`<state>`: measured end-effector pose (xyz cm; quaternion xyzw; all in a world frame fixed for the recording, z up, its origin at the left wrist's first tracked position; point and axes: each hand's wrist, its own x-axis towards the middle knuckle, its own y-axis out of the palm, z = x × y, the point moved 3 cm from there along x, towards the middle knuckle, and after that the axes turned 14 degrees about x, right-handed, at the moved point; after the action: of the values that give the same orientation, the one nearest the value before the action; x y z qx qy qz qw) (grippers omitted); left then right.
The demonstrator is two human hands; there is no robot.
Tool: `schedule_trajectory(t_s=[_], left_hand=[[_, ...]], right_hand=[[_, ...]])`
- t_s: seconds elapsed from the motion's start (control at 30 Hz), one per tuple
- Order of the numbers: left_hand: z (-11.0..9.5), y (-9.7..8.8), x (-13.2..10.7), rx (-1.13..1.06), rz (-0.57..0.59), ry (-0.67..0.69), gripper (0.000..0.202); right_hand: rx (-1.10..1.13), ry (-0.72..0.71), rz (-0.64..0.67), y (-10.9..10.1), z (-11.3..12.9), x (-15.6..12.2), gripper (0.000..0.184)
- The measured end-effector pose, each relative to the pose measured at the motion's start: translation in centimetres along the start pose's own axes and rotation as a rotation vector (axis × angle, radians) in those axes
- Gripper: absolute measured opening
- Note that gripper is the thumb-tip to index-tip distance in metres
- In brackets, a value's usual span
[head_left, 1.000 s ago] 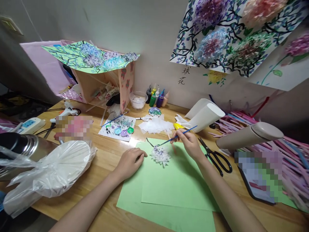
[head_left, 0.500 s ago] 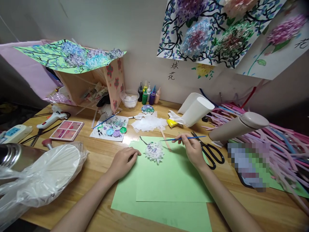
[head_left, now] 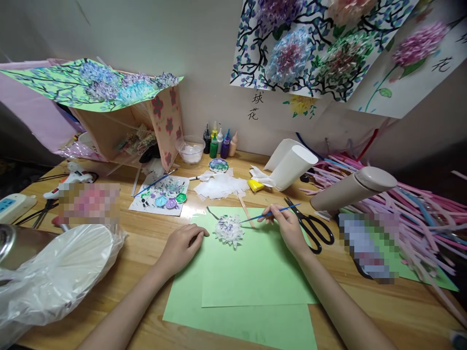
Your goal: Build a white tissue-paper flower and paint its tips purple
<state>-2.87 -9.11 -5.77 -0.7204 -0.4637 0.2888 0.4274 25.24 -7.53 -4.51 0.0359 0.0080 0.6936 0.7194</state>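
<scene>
My right hand (head_left: 286, 226) pinches a thin blue paintbrush (head_left: 272, 213), whose tip points left and nearly touches a white tissue-paper flower (head_left: 228, 230) dabbed with purple. The flower sits near the top edge of a green paper sheet (head_left: 251, 272) on the wooden table. My left hand (head_left: 180, 245) rests on the sheet's left edge with its fingers curled under, just left of the flower, and I see nothing in it.
Black scissors (head_left: 310, 226) lie right of my right hand. Behind are a paint palette sheet (head_left: 162, 194), white tissue squares (head_left: 221, 185), paint bottles (head_left: 219, 143), a rolled white paper (head_left: 292, 165) and a beige tube (head_left: 352, 189). A plastic-wrapped plate (head_left: 58, 272) sits left.
My right hand drew the brush off the flower and laid it flatter, then tilted its tip back toward the flower. My left hand stayed put. The view shifted slightly.
</scene>
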Motion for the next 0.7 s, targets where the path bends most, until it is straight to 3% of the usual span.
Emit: schedule_trajectory(t_s=[0.17, 0.3, 0.37, 0.43, 0.53, 0.6, 0.7], left_hand=[[-0.1, -0.1, -0.1, -0.013, 0.002, -0.009, 0.026], [-0.3, -0.1, -0.2, -0.012, -0.002, -0.003, 0.025], [-0.3, -0.1, -0.2, -0.007, -0.003, 0.004, 0.025], [-0.3, -0.1, -0.2, -0.006, -0.005, 0.013, 0.025], [-0.3, -0.2, -0.2, -0.002, -0.009, 0.036, 0.025], [-0.3, -0.3, -0.3, 0.013, -0.011, 0.050, 0.025], [-0.3, -0.2, -0.4, 0.031, -0.009, 0.061, 0.025]], right_hand=[[0.020, 0.032, 0.040, 0.2, 0.4, 0.4, 0.035], [0.086, -0.135, -0.027, 1.7, 2.6, 1.7, 0.035], [0.068, -0.190, 0.120, 4.3, 3.9, 2.7, 0.038], [-0.055, -0.232, 0.330, 7.7, 4.9, 3.6, 0.038], [-0.264, -0.319, 0.524, 12.6, 5.3, 5.0, 0.032], [-0.348, -0.365, 0.590, 15.0, 4.9, 5.9, 0.028], [-0.443, -0.404, 0.616, 17.0, 3.7, 7.1, 0.024]])
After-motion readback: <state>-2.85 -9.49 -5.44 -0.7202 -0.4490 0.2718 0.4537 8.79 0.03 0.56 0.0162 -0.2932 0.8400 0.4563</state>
